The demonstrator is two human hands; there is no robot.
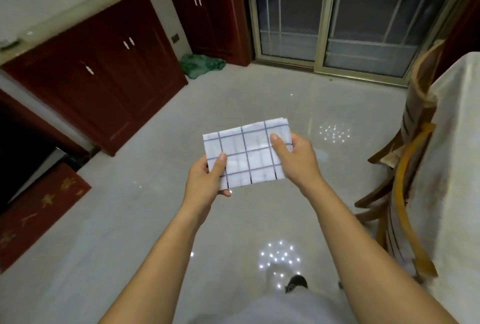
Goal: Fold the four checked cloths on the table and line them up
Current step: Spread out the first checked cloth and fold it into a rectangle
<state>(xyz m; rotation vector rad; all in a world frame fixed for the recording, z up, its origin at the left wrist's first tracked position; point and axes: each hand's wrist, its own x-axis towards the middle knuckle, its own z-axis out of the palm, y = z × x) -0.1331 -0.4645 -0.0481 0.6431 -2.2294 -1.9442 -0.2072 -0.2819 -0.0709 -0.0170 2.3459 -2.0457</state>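
Note:
A folded white cloth with dark checks [246,153] is held flat in the air above the floor, in front of me. My left hand [205,181] pinches its near left corner, thumb on top. My right hand [293,157] pinches its right edge, thumb on top and fingers underneath. The table [457,168] with its pale cover stands at the right edge of the view. No other checked cloth is in view.
A wooden chair [405,168] stands against the table on the right. Dark red cabinets [104,72] line the left wall, with a red mat [39,209] on the floor. A green bundle [201,64] lies by the glass sliding doors [332,12].

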